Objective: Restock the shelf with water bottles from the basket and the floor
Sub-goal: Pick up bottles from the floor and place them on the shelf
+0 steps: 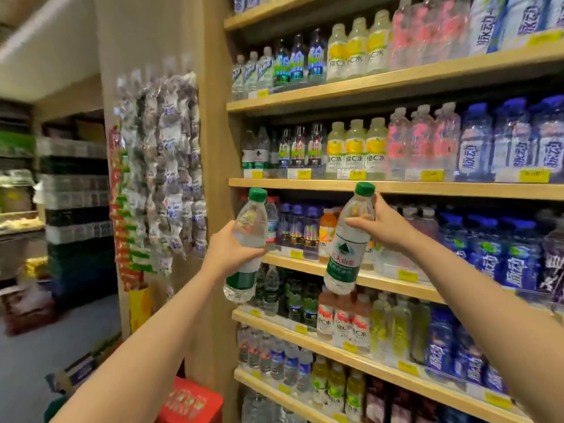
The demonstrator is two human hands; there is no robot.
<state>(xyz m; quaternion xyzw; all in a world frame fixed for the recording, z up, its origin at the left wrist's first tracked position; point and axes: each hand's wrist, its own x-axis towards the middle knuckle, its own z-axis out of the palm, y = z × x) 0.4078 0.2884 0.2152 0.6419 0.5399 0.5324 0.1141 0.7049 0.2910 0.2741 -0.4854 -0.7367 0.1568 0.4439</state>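
At nine o'clock in the view stand blurred stacked crates (76, 190), too smeared to read. Just right of them, packets of snacks (161, 166) hang down the side of a wooden post (213, 117). At six o'clock, low by the post's foot, lies a red carton (189, 401).

The left hand (227, 250) reaches up from seven o'clock, its fingers curled round the middle of a green-capped water bottle (247, 242), which tilts slightly with its cap toward twelve. This bottle hangs in the air at the left end of the shelf unit, in front of the third board from the top, touching no shelf.

At the centre, the right hand (386, 224) pinches the upper body of a second water bottle (348, 239), thumb on the near side and fingers wrapped behind. Its green cap sits just under the edge of the shelf board (427, 187) above; its base points to seven o'clock, before the orange drinks (326, 230).

From three o'clock outward, rows of blue-labelled bottles (500, 251) fill the shelves, with yellow price tags (407, 275) on the board edges.
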